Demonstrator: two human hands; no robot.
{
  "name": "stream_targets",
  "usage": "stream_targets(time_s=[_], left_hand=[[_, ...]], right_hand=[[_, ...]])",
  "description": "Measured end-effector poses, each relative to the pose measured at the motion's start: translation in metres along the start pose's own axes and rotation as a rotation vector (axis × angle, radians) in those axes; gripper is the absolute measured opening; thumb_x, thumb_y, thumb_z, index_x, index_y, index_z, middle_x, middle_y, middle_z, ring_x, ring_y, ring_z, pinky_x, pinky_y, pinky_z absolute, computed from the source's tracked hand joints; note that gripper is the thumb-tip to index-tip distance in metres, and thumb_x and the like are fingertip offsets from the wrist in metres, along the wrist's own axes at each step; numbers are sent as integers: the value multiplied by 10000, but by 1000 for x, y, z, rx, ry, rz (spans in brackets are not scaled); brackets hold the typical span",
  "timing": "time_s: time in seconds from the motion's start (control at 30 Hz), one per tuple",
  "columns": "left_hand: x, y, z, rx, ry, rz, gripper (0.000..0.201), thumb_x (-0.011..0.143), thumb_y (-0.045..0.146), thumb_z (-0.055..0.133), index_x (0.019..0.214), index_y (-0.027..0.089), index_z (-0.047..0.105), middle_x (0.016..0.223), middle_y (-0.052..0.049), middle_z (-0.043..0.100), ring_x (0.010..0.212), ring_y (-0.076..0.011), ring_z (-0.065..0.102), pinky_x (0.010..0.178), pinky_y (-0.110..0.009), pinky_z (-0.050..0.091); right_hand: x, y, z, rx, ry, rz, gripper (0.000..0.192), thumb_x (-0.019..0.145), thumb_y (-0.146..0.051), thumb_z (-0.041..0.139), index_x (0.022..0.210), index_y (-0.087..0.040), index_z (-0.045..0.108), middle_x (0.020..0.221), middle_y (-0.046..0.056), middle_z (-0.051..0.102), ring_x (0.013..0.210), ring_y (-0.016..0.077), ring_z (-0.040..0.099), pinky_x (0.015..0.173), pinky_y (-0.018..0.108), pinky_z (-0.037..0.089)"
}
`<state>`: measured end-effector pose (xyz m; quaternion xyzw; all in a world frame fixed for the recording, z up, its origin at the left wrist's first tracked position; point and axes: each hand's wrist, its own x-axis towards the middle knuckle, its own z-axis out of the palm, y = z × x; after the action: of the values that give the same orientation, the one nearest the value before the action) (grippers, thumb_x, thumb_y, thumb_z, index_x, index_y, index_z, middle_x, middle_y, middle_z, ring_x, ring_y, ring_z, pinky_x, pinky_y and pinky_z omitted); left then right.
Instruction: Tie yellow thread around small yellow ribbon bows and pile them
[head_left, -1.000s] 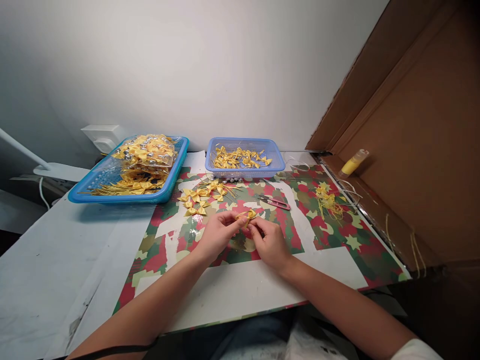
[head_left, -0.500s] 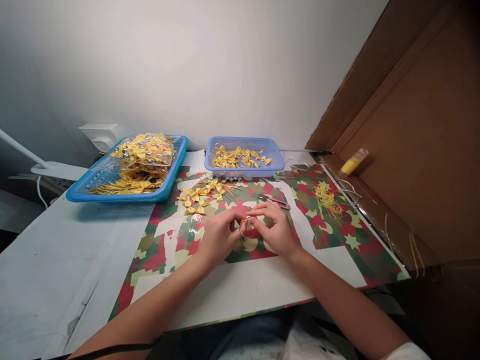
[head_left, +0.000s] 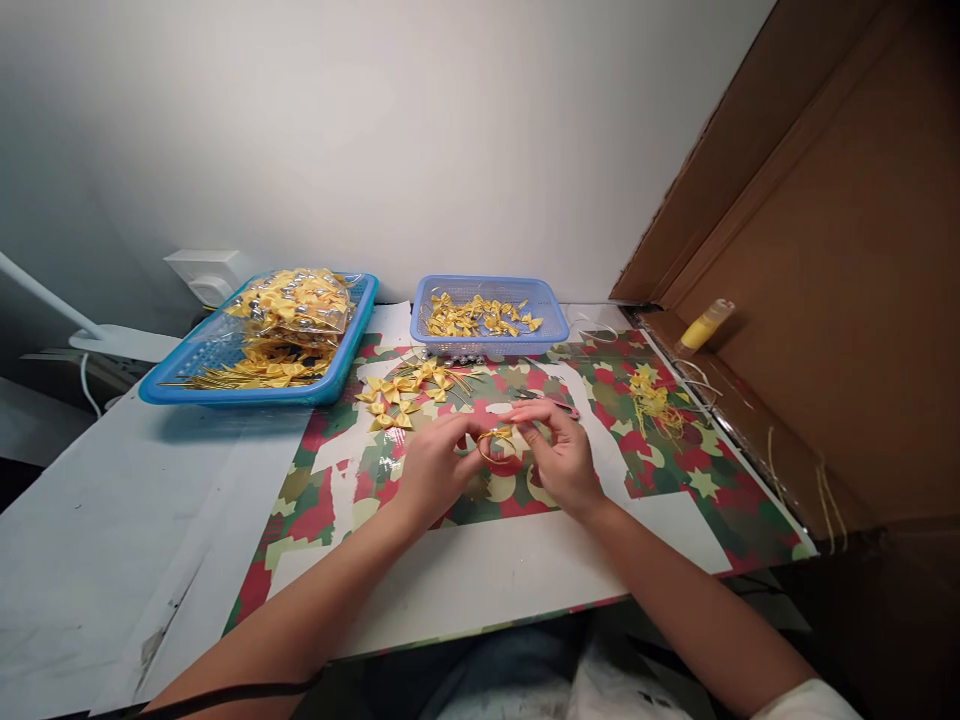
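A small yellow ribbon bow (head_left: 505, 433) with a looped gold cord (head_left: 491, 461) is between my two hands, above the patterned mat. My left hand (head_left: 441, 462) pinches its left end, the loop hanging by the fingertips. At the bow's right end, the thumb and forefinger of my right hand (head_left: 564, 458) are closed together; the exact contact is partly hidden by the fingers. Past my left hand, several finished-looking yellow bows (head_left: 390, 390) with gold cords lie on the mat. Pink-handled snips (head_left: 568, 409) lie behind my right hand, partly covered by it.
A blue basket (head_left: 352, 350) at left holds bagged bows and corded bows. A smaller periwinkle basket (head_left: 487, 347) with loose bows stands by the wall, silver beads (head_left: 466, 359) before it. Yellow thread scraps (head_left: 658, 408) lie right, near a yellow bottle (head_left: 705, 326) and cardboard (head_left: 825, 250).
My right fingers have shifted and drawn slightly apart from the left ones, so the bow now shows between them. The cord loop is tilted flatter. The view has shifted slightly.
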<state>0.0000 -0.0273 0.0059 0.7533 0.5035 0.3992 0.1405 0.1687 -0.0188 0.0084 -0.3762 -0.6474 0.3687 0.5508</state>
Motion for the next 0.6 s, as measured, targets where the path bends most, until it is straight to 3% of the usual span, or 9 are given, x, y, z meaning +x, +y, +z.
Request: stream_targets(time_s=[0.23,0.6], left_hand=[[2,-5,1,-10,-78,-89,100,813,216,564,732,192,616,704,-1,648,656,-143,529,600,-243,382],[4,-1,1,22,-261,-262,102,765,195,572,671,189,611,659,8,639,598,-130,499,555,-234,321]], right_hand=[[5,4,-7,232,67,20,87,912,-320,573,874,-241,584,762,-15,669,768,149,661,796,342,536],[40,-4,-45,402,272,-109,38,872,-279,631,855,-261,602,656,-59,506,599,74,490,707,232,522]])
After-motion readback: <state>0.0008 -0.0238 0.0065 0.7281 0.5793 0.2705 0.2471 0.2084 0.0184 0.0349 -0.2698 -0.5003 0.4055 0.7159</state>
